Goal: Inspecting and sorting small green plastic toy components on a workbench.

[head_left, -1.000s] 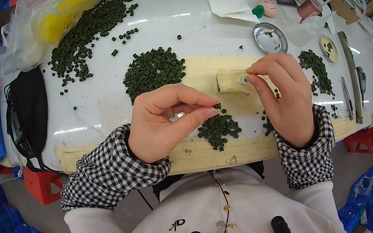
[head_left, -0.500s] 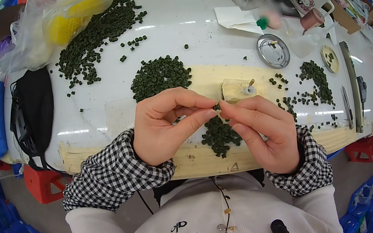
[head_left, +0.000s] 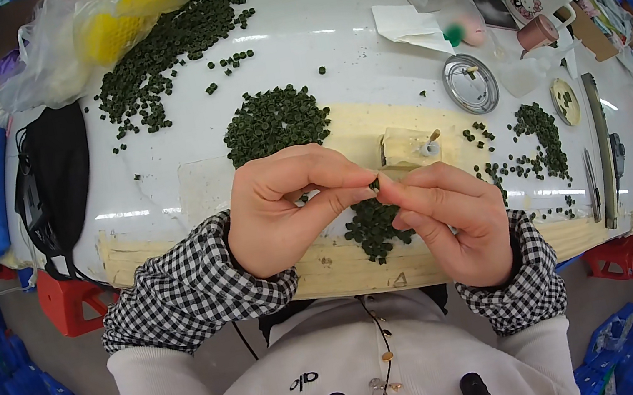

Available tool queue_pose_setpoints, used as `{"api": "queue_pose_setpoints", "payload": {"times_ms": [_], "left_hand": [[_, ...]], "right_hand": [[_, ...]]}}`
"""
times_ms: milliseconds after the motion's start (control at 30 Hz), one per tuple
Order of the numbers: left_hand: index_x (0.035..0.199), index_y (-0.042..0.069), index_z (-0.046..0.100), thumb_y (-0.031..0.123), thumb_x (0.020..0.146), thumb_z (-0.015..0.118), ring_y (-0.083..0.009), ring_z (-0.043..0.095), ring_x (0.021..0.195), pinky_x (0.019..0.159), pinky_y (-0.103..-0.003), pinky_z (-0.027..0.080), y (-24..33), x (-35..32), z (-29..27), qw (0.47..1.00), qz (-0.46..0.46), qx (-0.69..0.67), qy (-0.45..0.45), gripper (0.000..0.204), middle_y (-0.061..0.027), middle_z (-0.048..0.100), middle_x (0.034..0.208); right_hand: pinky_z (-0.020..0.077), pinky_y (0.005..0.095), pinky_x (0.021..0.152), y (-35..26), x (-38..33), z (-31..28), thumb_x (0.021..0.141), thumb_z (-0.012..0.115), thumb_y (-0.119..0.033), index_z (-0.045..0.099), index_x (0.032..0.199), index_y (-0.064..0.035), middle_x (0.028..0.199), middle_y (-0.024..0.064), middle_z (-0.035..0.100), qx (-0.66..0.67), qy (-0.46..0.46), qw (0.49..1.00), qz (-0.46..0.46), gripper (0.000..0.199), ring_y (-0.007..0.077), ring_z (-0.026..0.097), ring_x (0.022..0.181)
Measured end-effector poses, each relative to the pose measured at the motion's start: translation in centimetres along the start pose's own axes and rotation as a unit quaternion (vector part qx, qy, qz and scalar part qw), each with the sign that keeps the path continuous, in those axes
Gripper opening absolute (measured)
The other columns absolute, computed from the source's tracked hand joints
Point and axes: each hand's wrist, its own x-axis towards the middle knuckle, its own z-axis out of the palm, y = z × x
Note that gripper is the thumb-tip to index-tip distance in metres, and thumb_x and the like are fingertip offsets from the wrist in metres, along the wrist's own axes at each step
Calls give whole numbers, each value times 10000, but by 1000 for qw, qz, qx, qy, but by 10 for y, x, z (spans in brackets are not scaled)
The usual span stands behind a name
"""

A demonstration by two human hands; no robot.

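The glossy white worktop (head_left: 375, 73) spreads before me, a pale yellow strip (head_left: 329, 270) running along its near edge. Toward its far left corner a clear plastic bag with something yellow inside (head_left: 43, 64) lies against a long heap of dark green pieces (head_left: 173, 58); the black cloth item with straps (head_left: 62, 187) lies by the left edge. My left hand (head_left: 279, 212) and right hand (head_left: 460, 219) meet above the near edge. Just beyond my right hand sits a cream-coloured block (head_left: 402, 147) with a short upright peg (head_left: 435, 138); a smaller green heap (head_left: 376, 231) lies below my fingertips, close to the near edge. Smallest is one dark green piece (head_left: 374, 185) — pinched between my left thumb and forefinger, my right fingertips up against it — though I cannot tell whether those grip it too.
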Motion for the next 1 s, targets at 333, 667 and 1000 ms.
{"api": "queue_pose_setpoints", "payload": {"times_ms": [333, 667, 1000], "left_hand": [[969, -30, 685, -127, 815, 645, -170, 648, 844, 740, -253, 524, 2, 1, -1, 1000, -7, 4, -1, 186, -138, 665, 945], [966, -30, 685, -125, 817, 644, -171, 653, 845, 740, -252, 526, 1, 1, -1, 1000, -9, 1, -2, 181, -138, 666, 943], [973, -30, 681, -118, 827, 639, -167, 650, 856, 745, -251, 522, 1, 0, -2, 1000, -19, -7, -6, 175, -139, 664, 950]], "right_hand": [[498, 245, 639, 2, -2, 2, 837, 629, 39, 632, 1190, -7, 953, 125, 631, 5, 8, 1000, 7, 357, 185, 614, 721], [495, 245, 631, 1, -1, 1, 831, 624, 46, 635, 1188, -8, 943, 120, 629, 8, 6, 1000, 12, 361, 181, 611, 710], [496, 248, 637, 1, -2, 2, 834, 621, 48, 641, 1179, -9, 948, 122, 632, 8, 7, 1000, 17, 350, 183, 612, 720]]}}
